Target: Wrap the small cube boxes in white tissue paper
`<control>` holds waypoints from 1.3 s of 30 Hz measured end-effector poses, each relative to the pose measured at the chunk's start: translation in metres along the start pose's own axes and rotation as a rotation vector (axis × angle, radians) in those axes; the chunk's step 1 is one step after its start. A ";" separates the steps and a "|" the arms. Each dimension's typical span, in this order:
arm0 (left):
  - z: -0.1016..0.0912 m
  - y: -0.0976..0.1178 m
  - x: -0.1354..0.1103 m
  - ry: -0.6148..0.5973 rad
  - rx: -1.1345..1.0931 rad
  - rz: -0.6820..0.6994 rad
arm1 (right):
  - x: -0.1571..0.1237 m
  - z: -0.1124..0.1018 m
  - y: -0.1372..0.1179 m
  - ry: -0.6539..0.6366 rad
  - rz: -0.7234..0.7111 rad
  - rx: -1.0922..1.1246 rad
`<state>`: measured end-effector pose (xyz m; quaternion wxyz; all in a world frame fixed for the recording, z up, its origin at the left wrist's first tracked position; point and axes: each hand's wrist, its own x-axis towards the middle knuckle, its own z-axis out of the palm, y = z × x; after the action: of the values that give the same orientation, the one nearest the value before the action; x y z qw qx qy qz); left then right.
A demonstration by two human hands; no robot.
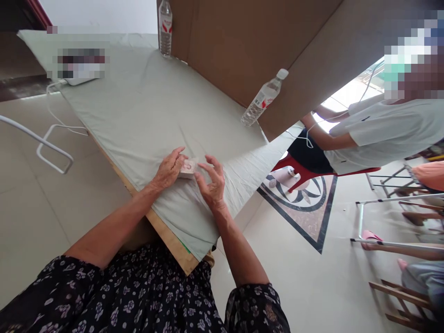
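A small white box (188, 169) with reddish print on top sits on the cloth near the table's front corner. It may be in thin clear wrapping; its exact kind cannot be made out. My left hand (170, 168) grips the box's left end, fingers together and partly hidden along its side. To the right of the box is my right hand (212, 181), fingers spread apart and curved, with the thumb and index fingertip close to the box's edge. Nothing shows between the right hand's fingers.
A pale cloth (132, 101) covers the table. One water bottle (262, 99) leans by a brown cardboard panel (236, 51); another bottle (165, 30) stands farther back. A white device (83, 71) lies at the far left. A seated person in a white shirt (388, 134) is at right.
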<state>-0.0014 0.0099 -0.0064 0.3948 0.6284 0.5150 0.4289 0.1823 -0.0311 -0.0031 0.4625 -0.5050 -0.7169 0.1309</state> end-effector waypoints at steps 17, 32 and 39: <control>-0.003 -0.004 0.002 0.124 -0.354 -0.091 | 0.026 0.001 0.019 -0.292 0.288 0.294; -0.020 -0.022 0.004 -0.240 -0.121 0.030 | 0.026 0.014 0.032 -0.388 0.083 0.084; -0.008 -0.019 -0.004 -0.102 -0.055 0.172 | 0.019 0.024 0.026 -0.263 0.045 0.096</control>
<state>-0.0155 0.0098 -0.0215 0.3996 0.6802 0.4265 0.4425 0.1779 0.0036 -0.0226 0.3852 -0.4766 -0.7527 0.2406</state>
